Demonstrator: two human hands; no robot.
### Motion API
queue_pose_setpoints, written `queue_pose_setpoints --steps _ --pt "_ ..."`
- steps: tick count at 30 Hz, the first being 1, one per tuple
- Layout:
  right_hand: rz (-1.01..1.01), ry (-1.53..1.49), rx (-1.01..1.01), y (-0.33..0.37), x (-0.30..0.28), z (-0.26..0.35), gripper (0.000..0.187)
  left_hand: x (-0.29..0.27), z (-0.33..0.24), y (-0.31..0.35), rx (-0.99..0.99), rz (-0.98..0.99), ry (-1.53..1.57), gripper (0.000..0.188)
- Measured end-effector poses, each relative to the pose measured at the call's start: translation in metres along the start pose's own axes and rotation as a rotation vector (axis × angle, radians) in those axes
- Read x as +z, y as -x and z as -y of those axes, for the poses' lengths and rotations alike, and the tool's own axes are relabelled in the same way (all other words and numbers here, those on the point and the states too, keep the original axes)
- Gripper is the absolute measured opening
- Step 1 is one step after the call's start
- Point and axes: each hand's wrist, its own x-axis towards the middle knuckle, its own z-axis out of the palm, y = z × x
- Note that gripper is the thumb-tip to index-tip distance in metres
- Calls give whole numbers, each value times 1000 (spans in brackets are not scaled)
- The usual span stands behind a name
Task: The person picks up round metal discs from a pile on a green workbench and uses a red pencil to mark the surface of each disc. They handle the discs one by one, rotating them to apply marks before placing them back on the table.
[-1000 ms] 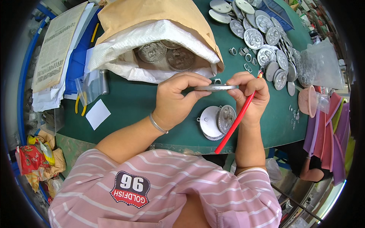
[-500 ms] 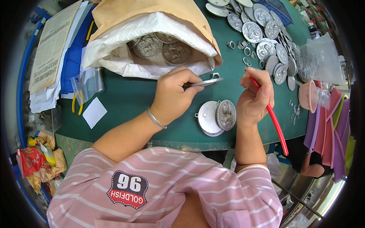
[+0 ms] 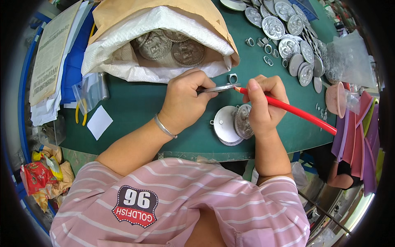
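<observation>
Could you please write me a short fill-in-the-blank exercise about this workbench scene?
1. The right hand holds a pencil coloured ____.
2. The left hand holds a metal disc, while a large heap of metal discs lies to the ____ of the open bag.
3. A silver-coloured bangle circles the wrist of the ____ arm.
4. The bag's open mouth shows a lining coloured ____.

Missing words: red; right; left; white.
</observation>
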Motion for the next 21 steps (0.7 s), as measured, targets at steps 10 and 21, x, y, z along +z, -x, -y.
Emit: queue_pose_setpoints --steps 10,21 --pt "7 69 -16 1 4 -1 20 1 1 1 52 -6 -8 17" --pt "-40 11 14 2 3 -3 20 1 0 1 29 -19 -12 15"
